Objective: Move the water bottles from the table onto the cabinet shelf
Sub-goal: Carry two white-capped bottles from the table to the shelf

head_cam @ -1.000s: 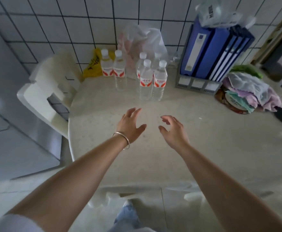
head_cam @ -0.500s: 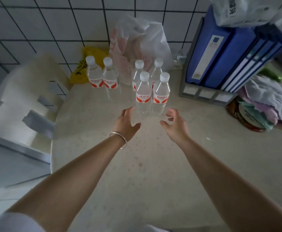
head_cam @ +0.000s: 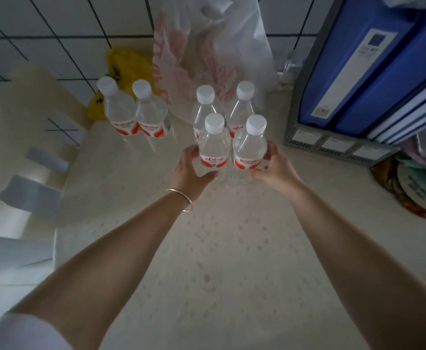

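Two front bottles stand upright, touching, near table (head_cam: 232, 248) back: left bottle (head_cam: 214, 150) w/ left hand (head_cam: 190, 170) wrapped round it, right bottle (head_cam: 250, 151) w/ right hand (head_cam: 274, 169) round it, fingers curled onto each. Just behind, 2 more bottles (head_cam: 222, 107). Further left, another pair (head_cam: 137, 117). White bag (head_cam: 214, 54) behind; blue binders (head_cam: 373, 66) at right.
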